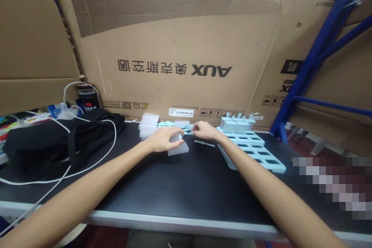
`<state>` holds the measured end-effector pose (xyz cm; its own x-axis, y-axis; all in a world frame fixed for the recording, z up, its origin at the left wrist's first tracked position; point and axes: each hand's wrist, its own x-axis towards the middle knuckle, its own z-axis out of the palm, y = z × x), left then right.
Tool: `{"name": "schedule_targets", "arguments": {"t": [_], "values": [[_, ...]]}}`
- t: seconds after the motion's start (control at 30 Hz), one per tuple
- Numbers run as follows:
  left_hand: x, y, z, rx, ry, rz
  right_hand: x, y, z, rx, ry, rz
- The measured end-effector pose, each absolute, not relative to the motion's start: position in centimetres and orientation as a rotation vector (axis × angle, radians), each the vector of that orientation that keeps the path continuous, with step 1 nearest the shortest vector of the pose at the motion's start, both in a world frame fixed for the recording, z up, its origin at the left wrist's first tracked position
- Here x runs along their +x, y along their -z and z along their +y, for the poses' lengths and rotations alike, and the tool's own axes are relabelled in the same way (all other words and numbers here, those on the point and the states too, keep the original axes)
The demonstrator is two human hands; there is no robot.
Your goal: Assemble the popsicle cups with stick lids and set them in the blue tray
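Observation:
In the head view, my left hand [165, 138] is closed round a small translucent plastic mould cup [176, 137], largely hidden by the fingers. Directly beneath it, another translucent cup [178, 149] lies on the table. My right hand [205, 130] is bent down with its fingertips pinched at a pile of light blue plastic sticks [187, 128]; one seems to be between them, though the tips are small in view. A single light blue stick [204, 143] lies apart, just below that hand. Left of the pile, several translucent cups [148, 124] are stacked.
A light blue tray [274, 166] with rectangular openings stands at the right, several filled cups with sticks [236, 124] upright at its back. A black bag [58, 143] and white cable [112, 143] lie left. Cardboard [174, 38] walls the black table's [174, 190] back.

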<state>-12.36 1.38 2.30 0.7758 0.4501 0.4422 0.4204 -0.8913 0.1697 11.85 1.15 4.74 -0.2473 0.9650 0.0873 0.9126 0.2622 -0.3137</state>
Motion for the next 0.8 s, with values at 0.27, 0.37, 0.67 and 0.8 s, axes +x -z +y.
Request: {"name": "schedule_targets", "arguments": {"t": [0.27,0.37,0.67,0.8], "values": [[-12.1,-1.7,1.4,2.826,-0.765,0.709,13.3,-9.4,-4.1,-1.368,-0.827,-1.993],[-12.1,-1.8,1.0,2.823,-0.793,0.787,12.0,-9.7,-5.1,-1.305,-0.878,-1.923],[-12.1,-2.0,1.1,2.801,-0.873,0.825,10.6,-8.5,-4.9,-1.175,-0.742,-1.659],[-11.8,-2.0,0.9,2.791,-0.912,0.838,9.3,-7.4,-5.3,-1.157,-0.843,-1.675]]}}
